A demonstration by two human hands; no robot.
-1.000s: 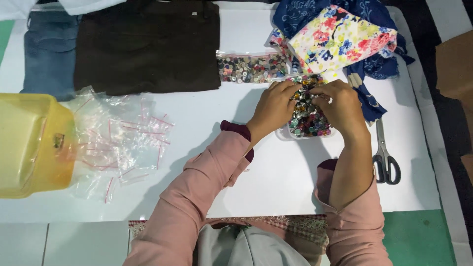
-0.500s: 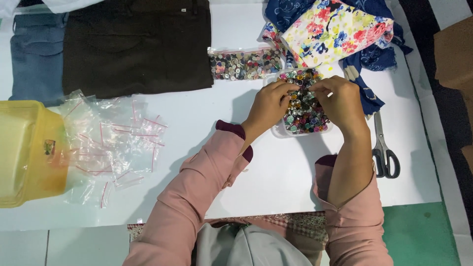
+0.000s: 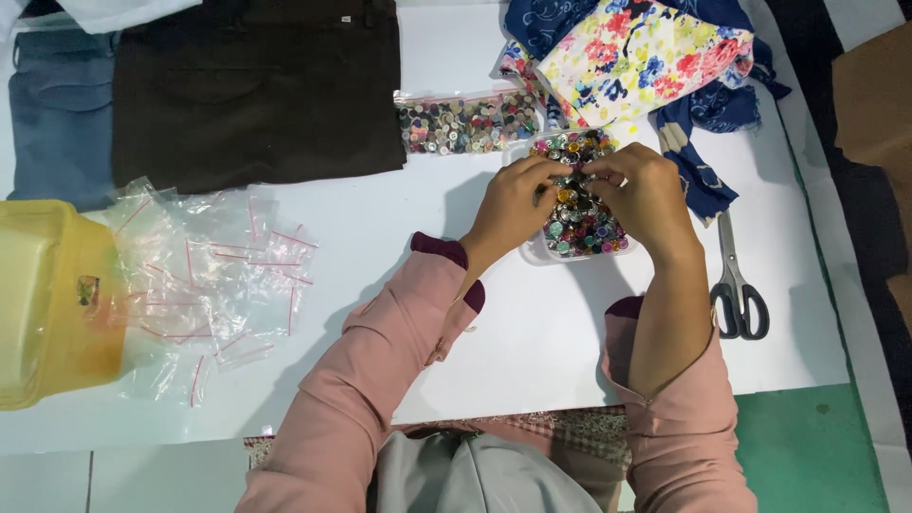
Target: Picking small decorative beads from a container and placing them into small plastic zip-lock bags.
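**Picking through the button tray, both hands now met over its middle**

Pinching with the fingertips drawn together, the left hand (image 3: 513,204) and the right hand (image 3: 646,195) meet over a small clear tray of mixed buttons (image 3: 579,214), which lies on the white table (image 3: 532,332) just in front of the person. Whether a single button sits between the fingertips is too small to tell. Against the two earlier views, the hands have barely shifted relative to the tray; they hover at the same spot over the heap, so the sorting looks to be at the same step rather than moved on, and no bag has been brought over.

Counted outward:
- One tray of buttons, under the hands.
- One filled zip bag of buttons (image 3: 465,123), just beyond the tray toward the far edge.
- One pair of scissors (image 3: 736,285), lying shut to the right of the right forearm.
- One loose pile of empty zip bags (image 3: 214,275) to the left, too overlapped to count singly.
- One yellow plastic container (image 3: 47,294) at the left edge.
- Two folded trousers at the far side: one dark brown (image 3: 256,85), one blue denim (image 3: 57,114).
- One floral cloth (image 3: 646,62) lying on a dark blue patterned cloth (image 3: 703,161).
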